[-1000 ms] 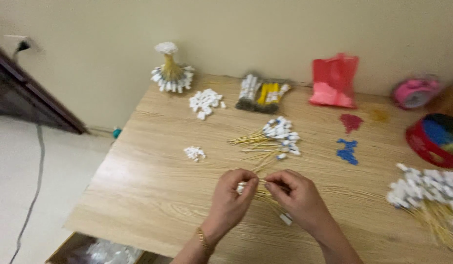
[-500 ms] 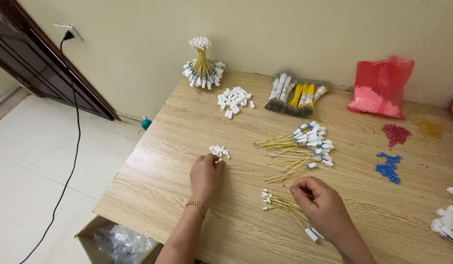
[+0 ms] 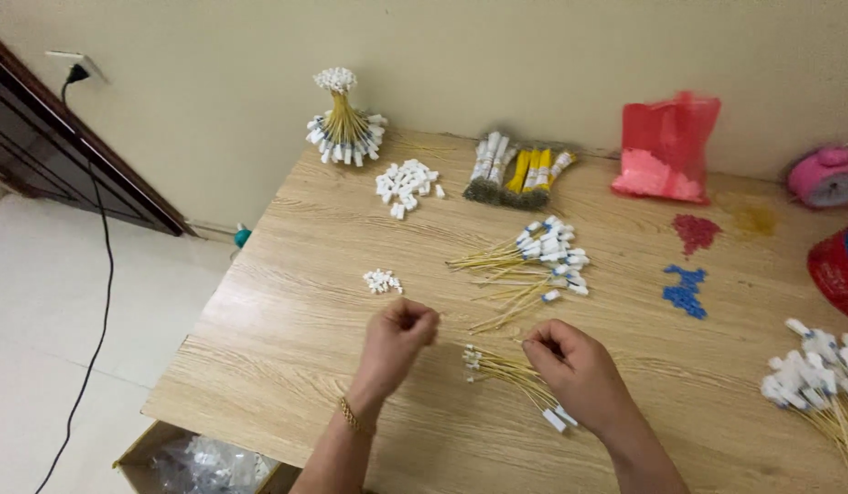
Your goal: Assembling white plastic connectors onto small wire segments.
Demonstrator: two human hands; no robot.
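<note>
Left to right, risks as we see them:

Cardboard box (image 3: 182, 457) of clear plastic bits sits under the table's near-left corner. Anything we flick off that edge probably lands in it or on the floor.

Small pile of white connectors (image 3: 382, 281) lies just beyond our left hand (image 3: 398, 337). Left fingertips are pinched together, likely on one tiny connector, but the piece itself is hidden, so we can't confirm. If it is there, the grip is marginal and a slip would drop it on the wood-grain table (image 3: 287, 366), where white on pale wood is hard to spot.

Bundle of yellow wires (image 3: 508, 369) lies between the hands, white-tipped ends toward the left hand, white plugs at the far end under our right wrist. Right hand (image 3: 579, 370) is curled, thumb and forefinger pinched on what looks like a single wire. Risk: pulling one strand drags its neighbours and fans the bundle.

Beyond it, the finished spread of yellow wires with white housings (image 3: 538, 261) lies near. A wide right-hand sweep could tangle the two groups.

Blue beads (image 3: 685, 290) and red beads (image 3: 696, 231) sit loose, well apart from the hands. Low risk unless the table gets bumped.
</note>
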